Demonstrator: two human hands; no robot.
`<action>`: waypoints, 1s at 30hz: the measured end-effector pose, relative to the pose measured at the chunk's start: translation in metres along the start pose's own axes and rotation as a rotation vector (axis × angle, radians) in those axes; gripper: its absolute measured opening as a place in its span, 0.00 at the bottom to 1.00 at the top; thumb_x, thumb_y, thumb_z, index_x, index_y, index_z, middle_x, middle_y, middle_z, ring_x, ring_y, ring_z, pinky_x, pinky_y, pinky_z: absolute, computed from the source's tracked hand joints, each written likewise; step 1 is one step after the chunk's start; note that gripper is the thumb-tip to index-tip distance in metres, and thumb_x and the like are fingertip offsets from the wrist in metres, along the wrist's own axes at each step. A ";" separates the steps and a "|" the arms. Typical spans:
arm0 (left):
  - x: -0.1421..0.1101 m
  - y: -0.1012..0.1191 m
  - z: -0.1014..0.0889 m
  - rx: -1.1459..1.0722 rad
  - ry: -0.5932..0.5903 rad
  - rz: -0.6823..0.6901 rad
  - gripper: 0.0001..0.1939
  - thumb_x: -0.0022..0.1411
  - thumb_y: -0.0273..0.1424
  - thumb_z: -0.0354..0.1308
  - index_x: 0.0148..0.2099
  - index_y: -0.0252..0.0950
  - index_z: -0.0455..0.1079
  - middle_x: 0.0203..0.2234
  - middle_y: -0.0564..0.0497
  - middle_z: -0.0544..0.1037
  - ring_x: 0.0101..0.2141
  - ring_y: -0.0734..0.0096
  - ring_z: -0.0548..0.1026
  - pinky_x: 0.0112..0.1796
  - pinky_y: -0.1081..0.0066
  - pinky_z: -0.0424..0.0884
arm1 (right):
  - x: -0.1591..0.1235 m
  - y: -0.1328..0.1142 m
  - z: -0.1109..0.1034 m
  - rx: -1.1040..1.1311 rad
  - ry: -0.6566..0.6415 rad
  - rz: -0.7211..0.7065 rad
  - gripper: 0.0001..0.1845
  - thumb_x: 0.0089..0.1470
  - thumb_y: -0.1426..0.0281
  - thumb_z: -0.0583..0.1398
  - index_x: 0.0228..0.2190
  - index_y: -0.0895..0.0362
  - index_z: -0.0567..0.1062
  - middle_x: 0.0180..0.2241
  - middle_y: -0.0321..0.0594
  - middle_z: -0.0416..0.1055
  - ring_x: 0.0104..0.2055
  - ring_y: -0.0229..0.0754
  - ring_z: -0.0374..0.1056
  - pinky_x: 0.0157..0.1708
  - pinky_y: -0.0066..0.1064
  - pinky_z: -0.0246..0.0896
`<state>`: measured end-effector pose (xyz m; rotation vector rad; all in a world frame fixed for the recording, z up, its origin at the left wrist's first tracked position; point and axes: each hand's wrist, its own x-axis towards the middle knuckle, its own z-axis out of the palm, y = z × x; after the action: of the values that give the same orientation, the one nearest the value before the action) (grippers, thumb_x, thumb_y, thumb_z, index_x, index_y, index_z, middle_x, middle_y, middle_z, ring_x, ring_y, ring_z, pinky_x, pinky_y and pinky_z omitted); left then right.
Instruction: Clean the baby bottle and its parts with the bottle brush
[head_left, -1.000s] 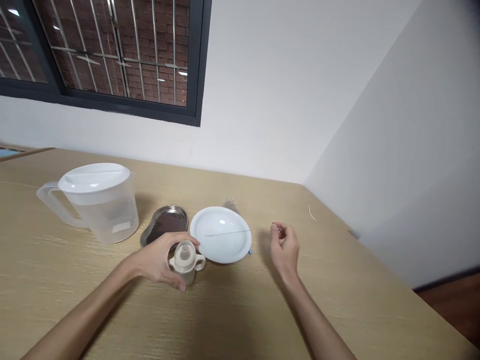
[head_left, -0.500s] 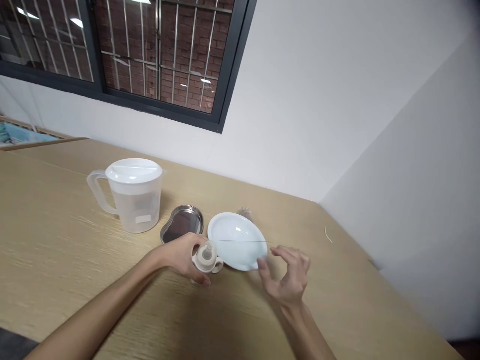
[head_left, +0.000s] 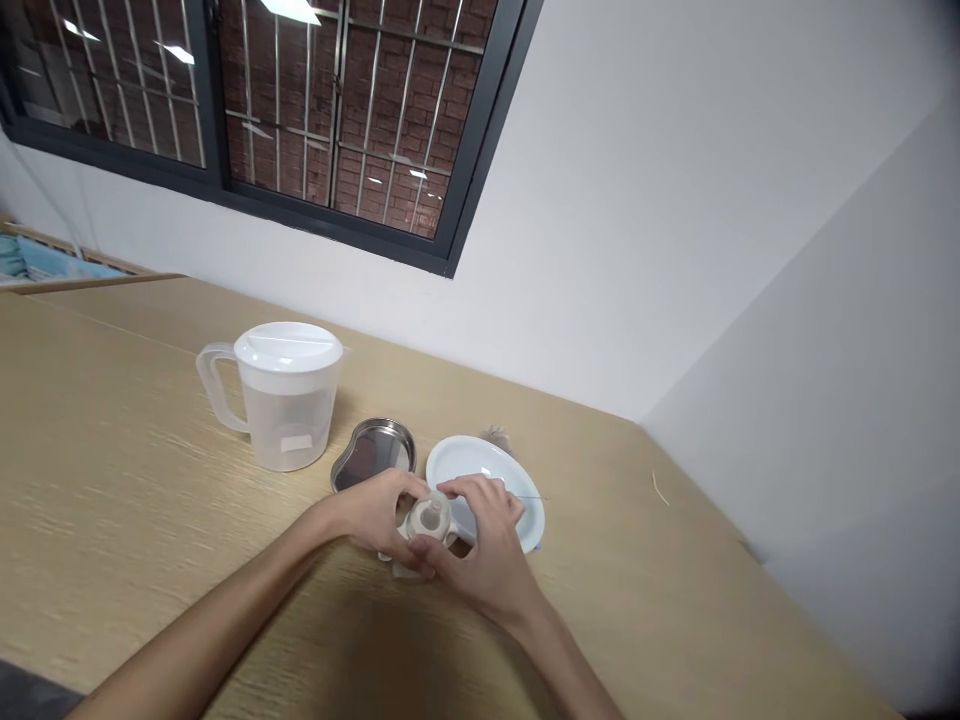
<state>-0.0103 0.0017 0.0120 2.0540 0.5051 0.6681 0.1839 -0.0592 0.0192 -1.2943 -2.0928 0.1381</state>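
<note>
A baby bottle (head_left: 430, 516) with a clear nipple, a cream collar and side handles stands upright near the middle of the table. My left hand (head_left: 382, 515) is wrapped round its left side. From the right, my right hand (head_left: 484, 540) grips the collar, thumb in front and fingers behind. Much of the bottle's body is hidden by the hands. Just behind my right hand lies a white oval dish (head_left: 531, 520), with a thin wire-like rod (head_left: 535, 498) across it, partly covered by the fingers.
Behind my left hand sits a kidney-shaped steel tray (head_left: 379, 452). A clear lidded pitcher (head_left: 289, 415) stands at left. A small bristly thing (head_left: 496, 436) lies behind the dish, and a pale strip (head_left: 660, 489) lies far right. Wall and window bound the table's back.
My right hand has moved left from beside the dish and closed on the bottle's collar. My left hand still holds the bottle. The view has shifted slightly.
</note>
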 end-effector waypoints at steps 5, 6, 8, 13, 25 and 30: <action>0.000 -0.006 0.001 0.032 -0.033 -0.081 0.13 0.42 0.30 0.71 0.33 0.35 0.74 0.29 0.54 0.75 0.32 0.69 0.71 0.32 0.73 0.64 | 0.001 -0.002 0.002 0.069 -0.074 0.037 0.13 0.51 0.62 0.68 0.37 0.51 0.72 0.38 0.36 0.74 0.44 0.48 0.67 0.49 0.44 0.48; 0.000 -0.007 0.001 0.041 -0.033 -0.099 0.13 0.41 0.30 0.71 0.33 0.35 0.74 0.29 0.54 0.75 0.32 0.69 0.71 0.32 0.73 0.64 | 0.001 -0.002 0.003 0.072 -0.063 0.022 0.12 0.51 0.63 0.68 0.36 0.51 0.72 0.38 0.36 0.74 0.44 0.48 0.67 0.49 0.44 0.49; 0.000 -0.009 0.001 0.073 -0.018 -0.115 0.14 0.39 0.30 0.72 0.32 0.35 0.74 0.31 0.54 0.74 0.34 0.67 0.71 0.33 0.73 0.65 | -0.001 -0.002 0.004 0.076 -0.039 -0.024 0.12 0.51 0.65 0.68 0.37 0.51 0.72 0.38 0.36 0.74 0.44 0.47 0.67 0.48 0.42 0.50; 0.001 -0.010 -0.001 0.142 0.005 -0.119 0.16 0.35 0.28 0.72 0.32 0.36 0.76 0.35 0.53 0.72 0.38 0.65 0.70 0.38 0.71 0.66 | -0.004 0.001 0.004 0.087 0.031 -0.136 0.14 0.53 0.64 0.67 0.40 0.52 0.73 0.39 0.38 0.74 0.43 0.47 0.67 0.47 0.40 0.56; -0.001 -0.004 0.000 0.101 0.005 -0.160 0.15 0.37 0.28 0.71 0.33 0.37 0.79 0.33 0.53 0.71 0.35 0.68 0.70 0.32 0.74 0.65 | 0.006 -0.007 -0.003 0.210 -0.045 -0.014 0.06 0.56 0.64 0.64 0.36 0.52 0.75 0.35 0.39 0.73 0.40 0.45 0.68 0.39 0.36 0.63; 0.000 -0.005 -0.001 0.127 0.009 -0.171 0.17 0.36 0.29 0.72 0.34 0.37 0.79 0.33 0.53 0.72 0.34 0.68 0.71 0.32 0.74 0.67 | 0.005 -0.009 -0.002 0.228 -0.076 0.038 0.07 0.56 0.65 0.63 0.37 0.53 0.75 0.36 0.39 0.73 0.39 0.44 0.68 0.39 0.36 0.64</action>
<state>-0.0115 0.0043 0.0083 2.0976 0.7358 0.5563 0.1769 -0.0595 0.0271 -1.2075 -2.0469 0.4361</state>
